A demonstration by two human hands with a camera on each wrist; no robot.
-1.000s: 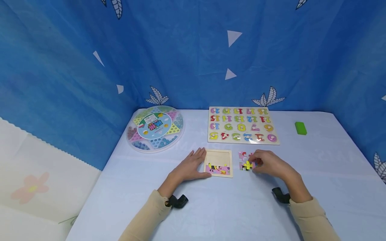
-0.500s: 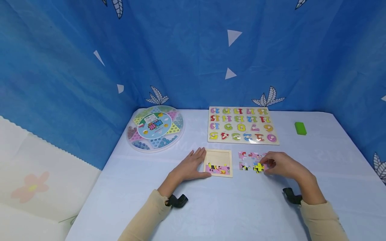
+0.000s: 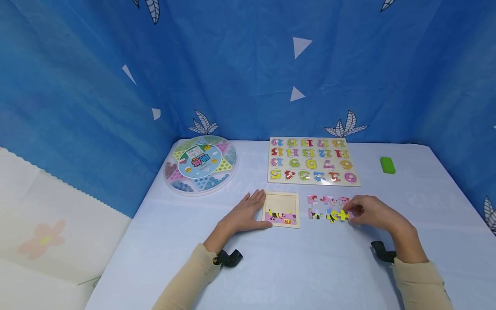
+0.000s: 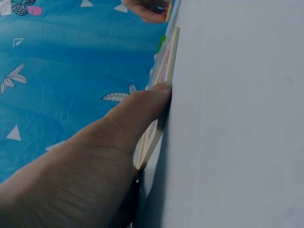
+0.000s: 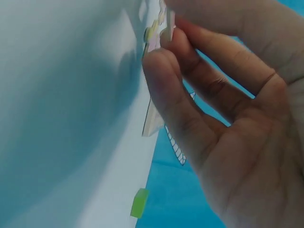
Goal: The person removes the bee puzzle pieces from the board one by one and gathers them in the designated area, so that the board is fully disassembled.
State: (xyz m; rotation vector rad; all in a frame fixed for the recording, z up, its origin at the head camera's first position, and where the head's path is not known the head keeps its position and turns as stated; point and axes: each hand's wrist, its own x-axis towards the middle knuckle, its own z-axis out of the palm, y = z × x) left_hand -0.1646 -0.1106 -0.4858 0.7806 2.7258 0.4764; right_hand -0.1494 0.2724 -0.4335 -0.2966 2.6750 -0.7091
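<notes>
My left hand [image 3: 246,214] rests beside a small wooden puzzle tray [image 3: 279,227], thumb at its lower left edge and fingers by its upper left corner. In the left wrist view the thumb [image 4: 147,102] touches the tray's rim. Inside the tray, a bottom row of puzzle pieces [image 3: 280,217] shows a bee on pink. My right hand [image 3: 373,212] pinches a yellow jigsaw piece [image 3: 343,215] between thumb and fingers. Several loose pieces [image 3: 327,200] lie in two rows to the tray's right; the right hand partly hides the lower row's end.
Behind the tray lies a wooden number board [image 3: 313,161]. A round Chinese checkers box [image 3: 201,165] is at the back left, and a green block [image 3: 387,165] at the back right. A blue curtain [image 3: 248,69] hangs behind the white table [image 3: 302,271].
My right hand has moved right along the lower row with the yellow piece, uncovering loose pieces to its left. My left hand has stayed at the tray.
</notes>
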